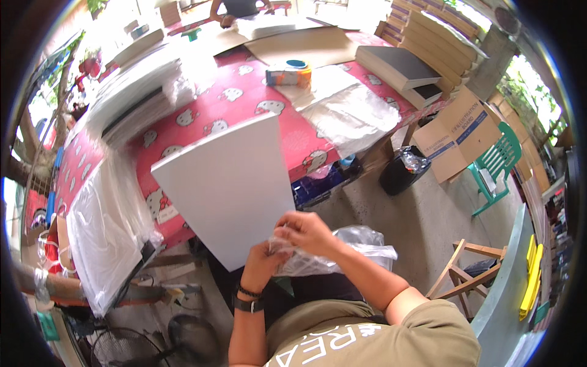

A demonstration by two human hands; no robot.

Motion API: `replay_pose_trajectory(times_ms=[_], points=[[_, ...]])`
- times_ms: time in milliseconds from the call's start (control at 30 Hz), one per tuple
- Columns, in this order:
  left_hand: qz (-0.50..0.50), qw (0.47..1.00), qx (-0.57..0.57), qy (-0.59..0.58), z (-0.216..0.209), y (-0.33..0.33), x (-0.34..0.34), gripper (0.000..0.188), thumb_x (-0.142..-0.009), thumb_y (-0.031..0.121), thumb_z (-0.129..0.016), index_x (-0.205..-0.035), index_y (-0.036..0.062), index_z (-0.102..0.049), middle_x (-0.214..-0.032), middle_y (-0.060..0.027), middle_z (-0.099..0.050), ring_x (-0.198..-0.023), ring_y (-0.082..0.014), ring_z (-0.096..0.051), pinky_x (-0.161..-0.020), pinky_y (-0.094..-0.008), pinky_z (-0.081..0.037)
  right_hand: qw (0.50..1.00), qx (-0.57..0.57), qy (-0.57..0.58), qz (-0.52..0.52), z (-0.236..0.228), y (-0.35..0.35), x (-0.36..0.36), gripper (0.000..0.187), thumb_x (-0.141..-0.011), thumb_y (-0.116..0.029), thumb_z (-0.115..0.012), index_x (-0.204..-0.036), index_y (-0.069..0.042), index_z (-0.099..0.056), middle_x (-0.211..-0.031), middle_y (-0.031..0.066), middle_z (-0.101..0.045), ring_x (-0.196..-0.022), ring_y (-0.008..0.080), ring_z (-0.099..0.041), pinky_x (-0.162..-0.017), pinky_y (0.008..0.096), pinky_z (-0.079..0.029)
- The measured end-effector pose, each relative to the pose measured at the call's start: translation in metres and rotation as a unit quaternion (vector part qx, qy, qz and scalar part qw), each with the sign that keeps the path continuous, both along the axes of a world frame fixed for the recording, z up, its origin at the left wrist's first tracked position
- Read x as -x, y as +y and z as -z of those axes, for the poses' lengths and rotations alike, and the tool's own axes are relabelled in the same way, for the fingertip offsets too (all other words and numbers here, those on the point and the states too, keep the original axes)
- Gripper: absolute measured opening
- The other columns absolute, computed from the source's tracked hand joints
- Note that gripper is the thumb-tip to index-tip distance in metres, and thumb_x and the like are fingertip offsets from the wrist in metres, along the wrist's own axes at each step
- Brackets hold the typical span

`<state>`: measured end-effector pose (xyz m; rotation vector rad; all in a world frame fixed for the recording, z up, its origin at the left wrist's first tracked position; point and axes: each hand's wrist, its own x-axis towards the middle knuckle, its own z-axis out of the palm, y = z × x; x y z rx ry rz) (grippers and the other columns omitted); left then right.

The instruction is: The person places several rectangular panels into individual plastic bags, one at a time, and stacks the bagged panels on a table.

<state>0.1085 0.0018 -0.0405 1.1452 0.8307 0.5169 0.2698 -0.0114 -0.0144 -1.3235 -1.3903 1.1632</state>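
The left hand (pixel 262 264) grips the near corner of a white flat board (pixel 227 183), fingers closed on its lower edge. The right hand (pixel 307 231) pinches a clear plastic bag (pixel 342 251) just beside that corner, fingers narrow and closed on the film. The board is held tilted, its far end over the near edge of the table (pixel 244 101) with the red patterned cover. The bag hangs crumpled below both hands, off the table. A tape roll (pixel 288 73) sits toward the table's far edge. Stacked white sheets (pixel 137 98) lie along its left side. A black bin (pixel 400 171) stands on the floor past the right corner.
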Motion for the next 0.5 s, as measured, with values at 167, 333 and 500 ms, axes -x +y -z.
replay_pose_trajectory(times_ms=[167, 333, 500], points=[[-0.05, 0.998, -0.016, -0.025, -0.006, 0.006, -0.001, 0.017, -0.075, 0.01, -0.061, -0.09, 0.0016, -0.061, -0.067, 0.0038, -0.053, -0.053, -0.0021, -0.043, -0.047, -0.0172, -0.032, 0.991, 0.026, 0.122, -0.041, -0.004, -0.004, -0.016, 0.036, -0.067, -0.009, -0.072, -0.097, -0.002, -0.053, -0.068, -0.0013, -0.052, -0.062, 0.0032, -0.046, -0.052, 0.0183, -0.036], [-0.079, 0.994, -0.019, -0.066, -0.011, 0.0, 0.003, 0.02, -0.076, 0.02, -0.066, -0.089, 0.004, -0.063, -0.06, 0.0053, -0.051, -0.047, -0.0008, -0.038, -0.042, -0.0169, -0.027, 0.984, 0.092, 0.152, -0.008, -0.006, -0.003, -0.015, 0.018, -0.074, -0.008, -0.066, -0.089, -0.001, -0.057, -0.074, -0.0013, -0.055, -0.066, 0.0042, -0.048, -0.059, 0.0193, -0.04], [-0.185, 0.972, 0.045, -0.141, -0.007, -0.001, -0.006, 0.02, -0.078, 0.019, -0.064, -0.087, 0.0018, -0.062, -0.06, 0.0058, -0.051, -0.047, -0.0002, -0.037, -0.041, -0.0168, -0.025, 0.991, 0.064, 0.118, 0.012, 0.003, -0.005, -0.011, 0.013, -0.078, -0.012, -0.063, -0.084, 0.0, -0.058, -0.071, -0.0029, -0.054, -0.064, 0.0033, -0.046, -0.056, 0.0183, -0.038]])
